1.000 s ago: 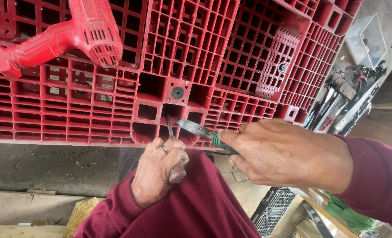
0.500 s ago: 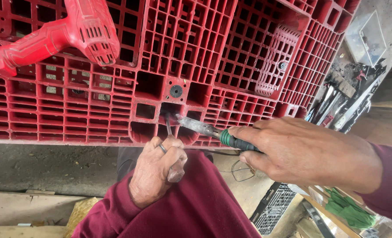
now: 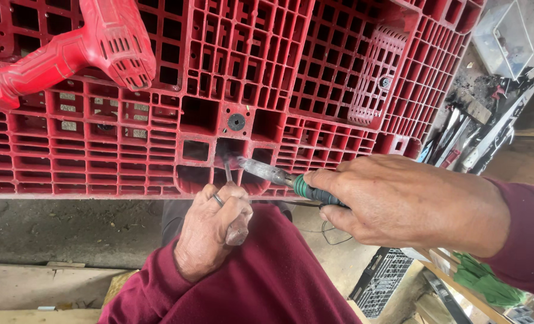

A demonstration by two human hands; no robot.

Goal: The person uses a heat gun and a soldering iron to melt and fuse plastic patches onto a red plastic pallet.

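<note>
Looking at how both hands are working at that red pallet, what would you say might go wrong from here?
1. The right hand drives a green-handled tool into a pallet cell right beside the left hand; a slip could jab its fingers.
2. The left hand pinches a thin metal piece at that same opening, so it could bend or slip free.
3. The red power drill lies loose on the pallet; jolting may shift it toward the edge.
</note>
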